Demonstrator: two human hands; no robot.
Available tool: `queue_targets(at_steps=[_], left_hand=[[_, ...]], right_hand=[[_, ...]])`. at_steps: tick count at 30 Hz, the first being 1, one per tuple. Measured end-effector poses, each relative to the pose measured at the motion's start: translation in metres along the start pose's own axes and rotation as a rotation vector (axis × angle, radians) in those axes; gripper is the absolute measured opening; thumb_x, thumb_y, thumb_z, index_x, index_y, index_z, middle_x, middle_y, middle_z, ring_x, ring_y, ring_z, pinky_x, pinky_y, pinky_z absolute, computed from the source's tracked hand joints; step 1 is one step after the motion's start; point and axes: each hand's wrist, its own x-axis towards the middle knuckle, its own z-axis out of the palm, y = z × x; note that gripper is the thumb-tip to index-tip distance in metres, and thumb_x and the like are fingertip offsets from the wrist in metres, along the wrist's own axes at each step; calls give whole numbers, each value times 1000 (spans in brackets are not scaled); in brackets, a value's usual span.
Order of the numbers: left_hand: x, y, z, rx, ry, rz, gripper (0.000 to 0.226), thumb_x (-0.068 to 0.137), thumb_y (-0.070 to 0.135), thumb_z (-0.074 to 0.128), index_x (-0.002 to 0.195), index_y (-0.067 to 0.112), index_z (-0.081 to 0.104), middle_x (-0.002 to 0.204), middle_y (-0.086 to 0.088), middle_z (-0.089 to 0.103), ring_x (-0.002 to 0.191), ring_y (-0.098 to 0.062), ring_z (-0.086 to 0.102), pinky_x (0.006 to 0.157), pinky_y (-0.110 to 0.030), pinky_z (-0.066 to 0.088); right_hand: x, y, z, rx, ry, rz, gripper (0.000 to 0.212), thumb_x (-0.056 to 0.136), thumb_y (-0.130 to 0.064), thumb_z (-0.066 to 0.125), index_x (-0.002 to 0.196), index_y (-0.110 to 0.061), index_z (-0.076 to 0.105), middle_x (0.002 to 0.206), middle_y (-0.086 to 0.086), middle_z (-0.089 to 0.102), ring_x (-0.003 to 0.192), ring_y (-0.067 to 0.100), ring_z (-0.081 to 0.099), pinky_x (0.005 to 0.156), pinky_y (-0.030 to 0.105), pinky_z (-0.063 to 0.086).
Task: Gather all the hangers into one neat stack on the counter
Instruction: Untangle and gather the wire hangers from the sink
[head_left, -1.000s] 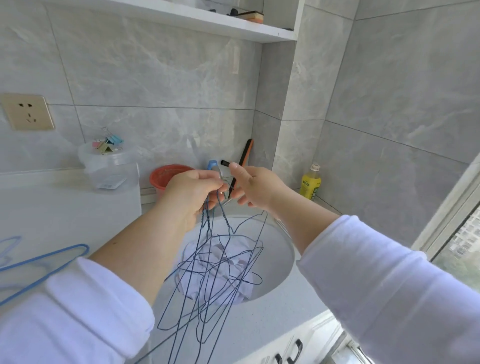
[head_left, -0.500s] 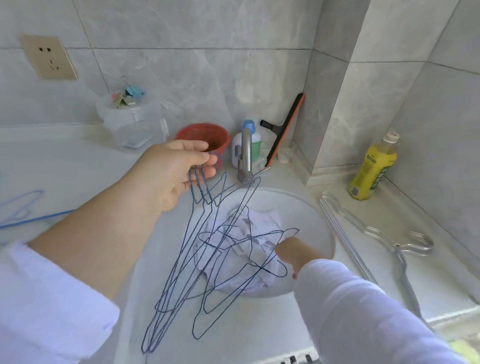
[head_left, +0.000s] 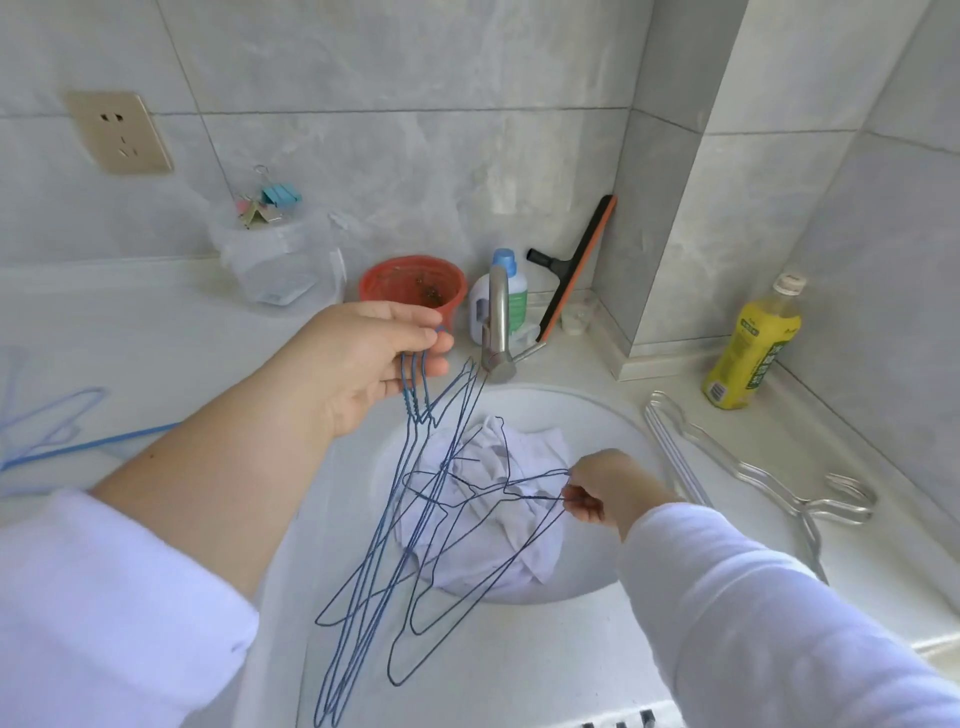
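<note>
Gripping the blue wire hangers (head_left: 415, 525) by their hooks in our left hand (head_left: 363, 358), we pinch one tangled hanger's wire with our right hand (head_left: 602, 488) above the sink (head_left: 613, 415).

Left hand (head_left: 363, 358) raised over the sink (head_left: 623, 415), fingers curled round the hooks of a bundle of blue wire hangers (head_left: 395, 545) dangling down and near. Right hand (head_left: 605, 491) lower, pinching the wire of tangled hangers above a white cloth (head_left: 524, 457) in the basin. On the counter (head_left: 519, 670): clear hangers (head_left: 753, 478) at right, light-blue hangers (head_left: 62, 431) at far left. Along the far wall: clear container (head_left: 280, 260) with binder clips (head_left: 270, 202), red basket (head_left: 413, 283), tap (head_left: 497, 322), squeegee (head_left: 576, 265), yellow bottle (head_left: 753, 345).
</note>
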Motion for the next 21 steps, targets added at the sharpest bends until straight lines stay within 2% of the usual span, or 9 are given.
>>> queue_targets(at_steps=[1,4,8,11,14,21], left_hand=[[-3,1,0,-6,-6,6,18,86,0,56,83,16,63,61,4,73,56,-11,70,73,-30,52],[-10,8,-2,-40,-29,29,18,87,2,54,82,16,64,62,3,74,56,-12,71,67,-29,50],[-22,20,-7,-75,-69,72,21,89,1,51,82,16,64,62,3,74,56,-12,71,68,-30,50],[-29,26,-11,-57,-95,103,20,88,1,53,83,17,64,61,4,74,56,-12,71,72,-32,51],[-37,29,-14,-43,-112,122,18,88,2,54,84,17,64,61,3,74,55,-12,71,72,-32,52],[-52,27,-12,-79,-149,133,18,89,2,52,85,16,63,69,-2,72,65,-18,69,69,-31,52]], right_hand=[[-6,-9,-2,49,-7,-72,22,91,-4,42,70,-5,49,58,12,54,29,17,52,30,19,44],[-43,-41,-7,124,-42,-223,18,94,-5,39,80,-9,50,61,11,52,46,20,50,32,17,43],[-95,-67,-13,108,-62,-355,14,95,-6,34,95,-10,47,63,10,49,49,18,47,33,16,41],[-125,-80,-18,68,-14,-411,17,94,-5,33,88,-11,49,60,9,50,45,16,45,34,17,39],[-160,-91,-17,36,6,-478,21,91,-4,38,76,-9,51,60,8,53,45,16,47,43,23,39],[-240,-108,20,-221,-148,-682,20,85,4,45,83,-12,57,50,3,61,44,14,48,50,24,42]])
